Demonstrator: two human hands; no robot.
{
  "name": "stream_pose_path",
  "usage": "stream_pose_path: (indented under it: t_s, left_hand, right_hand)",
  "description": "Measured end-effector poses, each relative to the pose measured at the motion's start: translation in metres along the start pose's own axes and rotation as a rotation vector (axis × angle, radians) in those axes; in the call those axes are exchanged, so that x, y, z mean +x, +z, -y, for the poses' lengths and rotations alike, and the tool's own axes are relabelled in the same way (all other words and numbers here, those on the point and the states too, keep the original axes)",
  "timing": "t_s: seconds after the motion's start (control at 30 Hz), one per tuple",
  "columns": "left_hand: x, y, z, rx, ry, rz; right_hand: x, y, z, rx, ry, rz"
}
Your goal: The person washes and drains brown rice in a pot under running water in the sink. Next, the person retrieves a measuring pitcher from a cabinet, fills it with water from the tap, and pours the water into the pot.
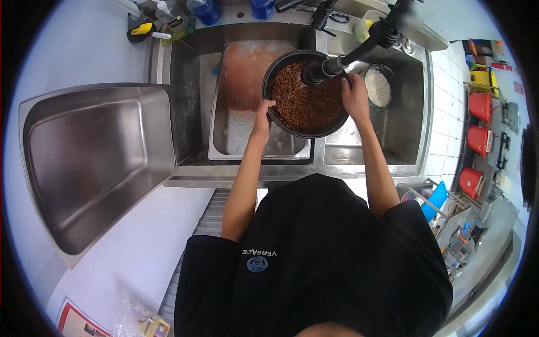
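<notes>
A round black pot (267, 76) with reddish-brown grains (300, 109) in it is held over the sink divider, under the black faucet (359, 51). Water appears to run from the spout onto the grains. My left hand (261, 119) grips the pot's left rim, with the thumb over the edge. On the opposite side, my right hand (355, 96) is closed on the right rim; its fingers are partly hidden. A second dark pot (394, 84) holding white rice (378, 88) sits in the right basin, close to my right hand.
The left basin holds a steel pan (222, 149) with a pinkish-orange block (247, 78) in it. Another large steel pan (84, 135) stands to the left. Spray bottles (171, 16) and blue containers (205, 11) line the back ledge. Red bins (479, 140) are far right.
</notes>
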State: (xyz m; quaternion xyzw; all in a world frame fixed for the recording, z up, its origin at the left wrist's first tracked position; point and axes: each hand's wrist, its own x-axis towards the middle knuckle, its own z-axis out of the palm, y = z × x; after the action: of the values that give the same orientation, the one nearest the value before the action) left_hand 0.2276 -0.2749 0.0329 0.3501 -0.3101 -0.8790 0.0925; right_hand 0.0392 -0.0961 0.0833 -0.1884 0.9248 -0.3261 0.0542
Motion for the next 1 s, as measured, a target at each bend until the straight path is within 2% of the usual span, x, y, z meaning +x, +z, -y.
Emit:
stream_pose_path:
  t_s: [0.03, 0.1, 0.13, 0.2, 0.23, 0.27, 0.33, 0.37, 0.43, 0.47, 0.57, 0.6, 0.67, 0.7, 0.73, 0.83, 0.87, 0.93, 0.97, 1.0]
  left_hand:
    - [0.005, -0.001, 0.004, -0.002, 0.001, 0.000]
    - [0.013, -0.009, 0.013, 0.068, 0.105, -0.008]
    - [0.016, -0.014, 0.016, 0.068, 0.108, -0.013]
    - [0.021, -0.018, 0.019, 0.029, 0.060, 0.040]
    - [0.020, -0.018, 0.021, 0.025, 0.061, 0.036]
    - [0.017, -0.019, 0.022, 0.035, 0.047, 0.037]
    - [0.016, -0.015, 0.025, 0.041, 0.036, 0.043]
    - [0.015, -0.011, 0.030, 0.056, 0.109, 0.069]
    - [0.013, -0.006, 0.035, 0.072, 0.183, 0.094]
    - [0.013, -0.005, 0.036, 0.061, 0.157, 0.080]
    - [0.023, -0.011, 0.032, -0.003, 0.078, 0.097]
    - [0.025, -0.016, 0.031, -0.052, 0.021, 0.120]
    - [0.023, -0.015, 0.028, -0.010, 0.015, 0.112]
    - [0.023, -0.013, 0.026, 0.041, 0.007, 0.106]
    - [0.024, -0.011, 0.029, 0.035, 0.006, 0.106]
    - [0.034, -0.002, 0.030, 0.154, 0.081, 0.069]
    - [0.036, -0.003, 0.026, 0.059, 0.014, 0.099]
    - [0.037, 0.004, 0.021, -0.044, -0.049, 0.133]
    - [0.034, 0.007, 0.019, 0.016, -0.011, 0.135]
    - [0.031, 0.008, 0.019, 0.076, 0.024, 0.136]
  right_hand:
    - [-0.003, -0.006, 0.013, -0.001, -0.002, 0.000]
    - [-0.021, -0.012, 0.041, -0.254, -0.251, -0.101]
    - [-0.031, -0.010, 0.048, -0.251, -0.254, -0.098]
    - [-0.044, -0.009, 0.057, -0.413, -0.391, 0.086]
    - [-0.045, -0.004, 0.051, -0.370, -0.375, 0.164]
    - [-0.043, 0.004, 0.045, -0.372, -0.378, 0.166]
    - [-0.026, 0.023, 0.039, -0.287, -0.257, 0.118]
    - [-0.020, 0.036, 0.040, -0.289, -0.262, 0.121]
    - [-0.016, 0.062, 0.054, -0.527, -0.186, 0.160]
    - [-0.019, 0.066, 0.057, -0.527, -0.189, 0.158]
    - [-0.029, 0.065, 0.043, -0.412, -0.504, 0.617]
    - [-0.022, 0.056, 0.030, -0.418, -0.509, 0.623]
    - [-0.002, 0.048, 0.012, -0.474, -0.531, 0.827]
    - [0.007, 0.047, 0.016, -0.496, -0.547, 0.618]
    - [0.003, 0.051, 0.022, -0.500, -0.548, 0.621]
    - [-0.016, 0.080, 0.045, -0.416, -0.589, 0.410]
    - [-0.014, 0.072, 0.038, -0.418, -0.583, 0.411]
    - [0.005, 0.043, 0.026, -0.293, -0.706, 0.890]
    - [0.024, 0.034, 0.031, -0.448, -0.500, 1.009]
    - [0.027, 0.039, 0.032, -0.452, -0.502, 1.014]
